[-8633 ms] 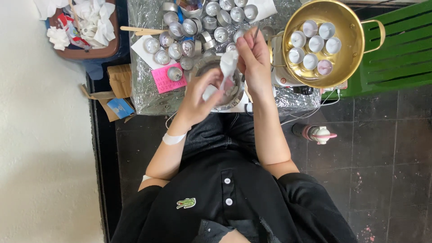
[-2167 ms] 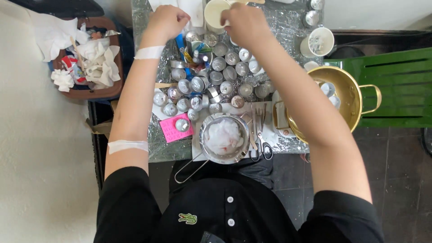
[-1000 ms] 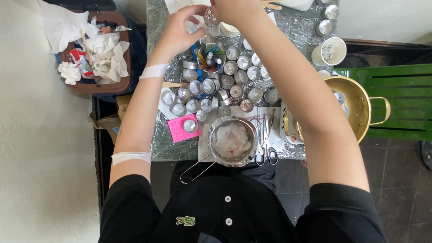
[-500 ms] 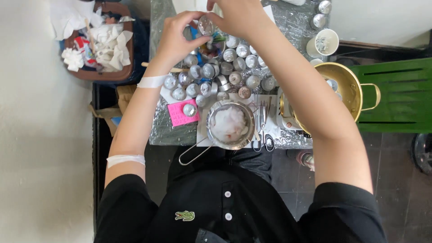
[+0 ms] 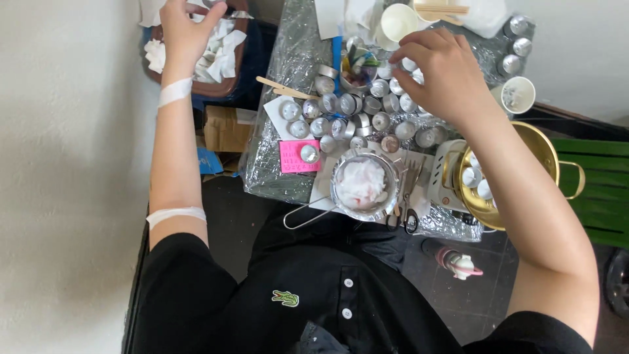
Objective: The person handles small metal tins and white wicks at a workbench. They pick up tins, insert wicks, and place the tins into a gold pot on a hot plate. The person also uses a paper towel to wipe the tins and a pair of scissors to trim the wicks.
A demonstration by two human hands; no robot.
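Over on the far left, the left hand is now above the brown bin that is full of crumpled white paper. Half a second ago this hand was over the table, and both hands pinched one little shiny cup between them. Now the hands have split up, one to each side, and that one cup does not show between them any more. So the work on it looks done for now, I think. The left hand's fingers are bent and half open, with the thumb out to the side. It is right over the paper, but I cannot tell if it holds anything. A white band goes round its wrist. Next, on the table, comes a pink note with one cup sitting on it. Then come the small metal cups, packed close together. Near the front edge is a metal bowl with white tissue inside, and scissors lie just beside it. The right hand is over the back of the cups, with its fingers curled down and touching them. I cannot tell if it grips one. Farther right is a gold pot with more cups in it.
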